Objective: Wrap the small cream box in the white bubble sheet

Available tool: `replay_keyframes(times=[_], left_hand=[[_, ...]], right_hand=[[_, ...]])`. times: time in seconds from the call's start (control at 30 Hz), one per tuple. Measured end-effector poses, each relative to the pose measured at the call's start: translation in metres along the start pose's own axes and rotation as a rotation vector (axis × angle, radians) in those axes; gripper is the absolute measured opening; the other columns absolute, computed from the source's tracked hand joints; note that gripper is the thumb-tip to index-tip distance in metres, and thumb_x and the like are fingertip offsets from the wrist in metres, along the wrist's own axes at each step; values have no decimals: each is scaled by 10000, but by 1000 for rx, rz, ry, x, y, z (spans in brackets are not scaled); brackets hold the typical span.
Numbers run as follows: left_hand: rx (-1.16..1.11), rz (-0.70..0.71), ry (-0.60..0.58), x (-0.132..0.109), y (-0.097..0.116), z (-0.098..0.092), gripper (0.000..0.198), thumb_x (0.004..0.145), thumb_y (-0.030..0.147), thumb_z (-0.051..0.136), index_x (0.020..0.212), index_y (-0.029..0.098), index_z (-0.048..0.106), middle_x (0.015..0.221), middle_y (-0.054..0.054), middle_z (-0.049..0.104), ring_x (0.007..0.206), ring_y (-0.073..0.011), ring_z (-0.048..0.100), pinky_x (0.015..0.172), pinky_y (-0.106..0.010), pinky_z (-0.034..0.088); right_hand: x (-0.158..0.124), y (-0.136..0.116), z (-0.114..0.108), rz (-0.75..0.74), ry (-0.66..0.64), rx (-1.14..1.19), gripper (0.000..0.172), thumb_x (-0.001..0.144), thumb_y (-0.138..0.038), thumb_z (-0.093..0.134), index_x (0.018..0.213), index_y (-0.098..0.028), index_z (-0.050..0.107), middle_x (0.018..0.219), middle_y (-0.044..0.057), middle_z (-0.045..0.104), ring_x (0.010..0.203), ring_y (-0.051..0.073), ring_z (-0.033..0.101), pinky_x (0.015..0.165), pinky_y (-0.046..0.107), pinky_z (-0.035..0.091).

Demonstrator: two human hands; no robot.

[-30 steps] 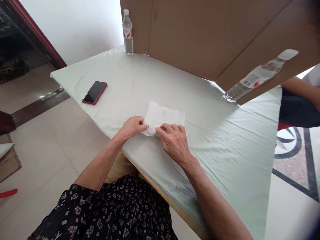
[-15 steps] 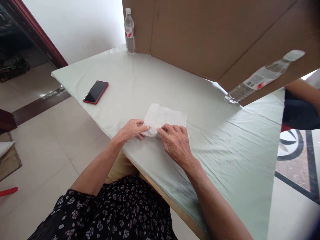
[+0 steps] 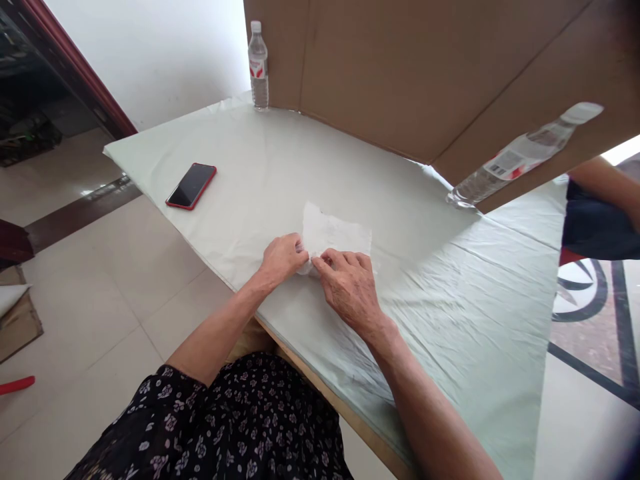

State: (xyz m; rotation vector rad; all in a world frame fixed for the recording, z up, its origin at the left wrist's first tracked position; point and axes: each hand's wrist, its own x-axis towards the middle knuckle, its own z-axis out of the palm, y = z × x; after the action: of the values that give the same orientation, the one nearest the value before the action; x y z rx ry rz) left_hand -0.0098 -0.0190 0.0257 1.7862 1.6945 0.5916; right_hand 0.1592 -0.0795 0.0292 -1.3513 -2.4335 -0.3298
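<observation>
A thin white tissue [image 3: 337, 231] lies on the cloth-covered table, its near edge gathered and crumpled between my hands. My left hand [image 3: 285, 258] is closed on the tissue's near left corner, fingers curled inward. Close beside it, my right hand [image 3: 350, 283] pinches the near edge between thumb and forefinger, its other fingers bent over the sheet. The far part of the tissue spreads flat, with a ragged edge. My fingers hide some of the gathered edge.
A phone in a red case [image 3: 192, 186] lies to the left. One water bottle [image 3: 259, 70] stands at the back; another bottle [image 3: 520, 160] is at the right, before a tall cardboard panel [image 3: 370, 73]. Another person's arm [image 3: 607, 183] shows at far right.
My left hand has moved right and slightly up, closer to my right hand, and its fingers have curled in. The tissue's left side is drawn inward. My right hand stays almost in place.
</observation>
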Motion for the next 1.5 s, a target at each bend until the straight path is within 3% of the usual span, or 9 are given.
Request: replay_keyframes(times=[0.13, 0.27, 0.47, 0.67, 0.8, 0.93, 1.07, 1.27, 1.5], left_hand=[[-463, -91, -118, -2, 2, 1, 133, 753, 217, 590, 687, 198, 477, 576, 53, 478, 523, -103, 470, 471, -213, 369], [-649, -137, -156, -2, 6, 3, 90, 746, 156, 586, 699, 183, 514, 576, 39, 533, 509, -96, 520, 454, -205, 434], [-669, -124, -203, -5, 16, -1, 88, 760, 158, 580, 672, 161, 572, 568, 19, 552, 511, -96, 538, 456, -205, 469], [-597, -5, -404, -12, 15, -23, 252, 710, 151, 547, 875, 150, 736, 763, -18, 671, 668, -129, 635, 647, -260, 576], [-537, 138, -468, -16, 12, -29, 327, 676, 113, 490, 878, 162, 744, 826, -22, 699, 744, -142, 642, 714, -269, 556], [-376, 266, -369, -23, 13, -23, 312, 734, 129, 502, 937, 165, 736, 822, -12, 683, 747, -139, 602, 686, -259, 487], [-165, 373, -218, -30, 17, -14, 211, 832, 173, 528, 910, 170, 724, 811, -12, 653, 716, -134, 562, 651, -261, 440], [220, 512, -51, -33, 20, 0, 205, 895, 137, 532, 920, 173, 732, 961, -80, 663, 935, -212, 619, 808, -323, 511], [295, 690, 40, -32, 12, 7, 206, 927, 118, 516, 938, 158, 718, 1062, -103, 675, 1005, -233, 610, 870, -359, 541]], right_hand=[[0, 0, 0, 8, -6, 12, 251, 935, -82, 475, 1045, -224, 650, 1008, 60, 684, 873, 228, 505, 826, 381, 283], [1, -1, -2, 15, -15, 26, 252, 931, -77, 480, 1053, -216, 650, 990, 64, 685, 867, 224, 521, 834, 381, 275], [3, -1, -4, 22, -3, 52, 155, 946, -129, 484, 929, -192, 625, 907, 67, 717, 834, 228, 567, 844, 380, 305], [2, 6, -7, 11, 32, 159, 156, 880, -92, 520, 840, -200, 625, 921, 49, 758, 819, 214, 604, 850, 377, 333], [1, 8, -9, 31, 29, 225, 203, 854, -63, 499, 872, -198, 650, 848, 31, 752, 754, 193, 595, 844, 369, 349], [1, 8, -7, 43, 14, 223, 192, 851, -75, 506, 856, -201, 652, 828, 37, 742, 768, 197, 610, 834, 364, 374], [-1, 10, -4, 76, 47, 261, 184, 836, -75, 519, 856, -199, 653, 1008, 75, 755, 896, 224, 664, 830, 357, 434], [-2, 17, -2, 81, 77, 354, 199, 867, -93, 505, 898, -195, 672, 1139, 114, 728, 1030, 243, 686, 903, 383, 495], [-5, 27, -11, 165, 176, 418, 203, 880, -132, 527, 981, -212, 684, 1100, 86, 755, 1064, 245, 689, 926, 405, 489]])
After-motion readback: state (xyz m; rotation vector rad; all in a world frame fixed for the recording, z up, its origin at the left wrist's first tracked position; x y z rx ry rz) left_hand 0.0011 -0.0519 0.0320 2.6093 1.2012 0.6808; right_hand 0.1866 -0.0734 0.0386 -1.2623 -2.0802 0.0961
